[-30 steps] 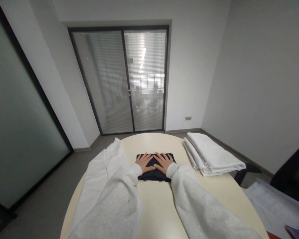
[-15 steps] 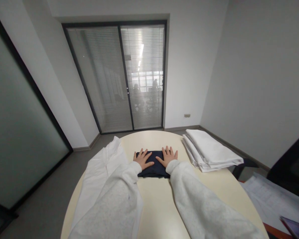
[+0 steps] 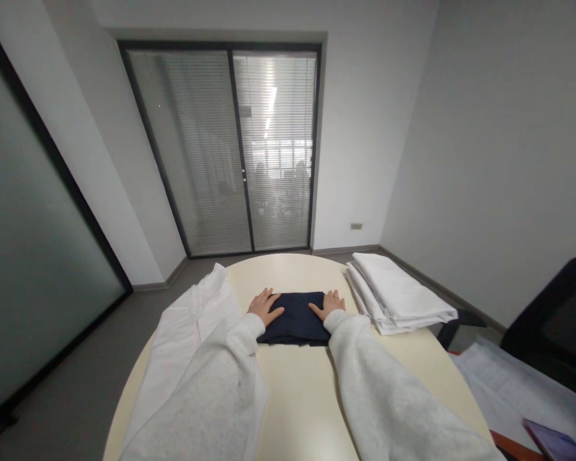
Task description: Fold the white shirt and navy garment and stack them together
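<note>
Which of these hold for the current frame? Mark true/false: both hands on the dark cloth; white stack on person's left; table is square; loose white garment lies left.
1. Both hands rest flat on the folded dark navy cloth, left hand and right hand at its ends. True.
2. The stack of folded white sheets lies on the person's left. False: on the right.
3. The table is square. False: it is a round cream table.
4. A loose white garment lies left. True.

No readable text, label or number anywhere.

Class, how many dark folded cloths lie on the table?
1: the dark folded cloth lies mid-table, between the left hand and right hand. Others may be hidden.
</note>
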Available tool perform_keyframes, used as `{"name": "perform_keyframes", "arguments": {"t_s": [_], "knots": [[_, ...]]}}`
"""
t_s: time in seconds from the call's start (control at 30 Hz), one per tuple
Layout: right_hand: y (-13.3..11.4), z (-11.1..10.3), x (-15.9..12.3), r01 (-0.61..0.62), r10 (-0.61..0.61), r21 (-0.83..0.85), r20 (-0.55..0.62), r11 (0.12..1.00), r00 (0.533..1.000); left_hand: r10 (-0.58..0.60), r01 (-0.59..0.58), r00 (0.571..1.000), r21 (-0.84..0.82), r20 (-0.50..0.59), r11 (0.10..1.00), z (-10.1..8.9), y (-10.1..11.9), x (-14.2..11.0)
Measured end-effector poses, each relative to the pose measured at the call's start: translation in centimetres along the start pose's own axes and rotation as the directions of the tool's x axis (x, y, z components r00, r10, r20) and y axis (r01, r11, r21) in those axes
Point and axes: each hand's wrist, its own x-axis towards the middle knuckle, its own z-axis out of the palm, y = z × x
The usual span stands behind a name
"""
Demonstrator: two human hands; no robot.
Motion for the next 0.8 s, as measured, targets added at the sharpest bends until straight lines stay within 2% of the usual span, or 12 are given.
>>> {"name": "perform_keyframes", "arguments": {"t_s": [0.07,0.13,0.2,0.3,0.37,0.47,0.53,0.57,0.67,0.8], "knots": [[0.0,-0.5,-0.1,0.057,-0.058,0.12,0.0,0.991,0.998,0.0,0.0,1.0,0.002,-0.002,1.0,0.1,-0.1,0.0],[0.2,-1.1,-0.2,0.107,-0.118,0.318,0.015,0.942,0.993,0.0,0.0,1.0,0.011,-0.003,1.0,0.2,-0.1,0.1],[0.4,-1.7,-0.2,0.181,-0.226,0.526,0.021,0.831,0.974,0.006,-0.006,1.0,0.024,-0.01,1.0,0.3,-0.2,0.2],[0.8,-2.2,-0.1,0.298,-0.394,0.742,-0.049,0.601,0.918,-0.008,0.01,0.999,0.054,-0.042,0.998,0.3,-0.4,0.4],[1.0,-2.3,0.1,0.25,-0.404,0.842,-0.042,0.478,0.914,-0.081,0.086,0.995,0.084,-0.06,0.993,0.2,-0.4,0.4],[1.2,-2.1,0.1,-0.047,-0.333,0.928,0.18,0.371,0.926,-0.198,0.201,0.979,0.125,-0.04,0.972,0.1,-0.3,0.5],[1.2,-1.8,0.0,-0.208,-0.325,0.93,0.307,0.304,0.895,-0.214,0.212,0.977,0.139,0.001,0.967,0.0,-0.2,0.5],[1.1,-1.6,-0.1,-0.243,-0.339,0.932,0.327,0.268,0.882,-0.213,0.209,0.977,0.141,0.019,0.968,0.0,-0.1,0.5],[0.8,-1.1,-0.3,-0.189,-0.407,0.962,0.256,0.199,0.877,-0.212,0.207,0.977,0.135,0.026,0.969,0.0,-0.1,0.5],[0.8,-1.6,0.0,-0.054,-0.396,0.96,0.164,0.275,0.903,-0.211,0.21,0.977,0.11,0.001,0.972,0.2,-0.2,0.5]]}}
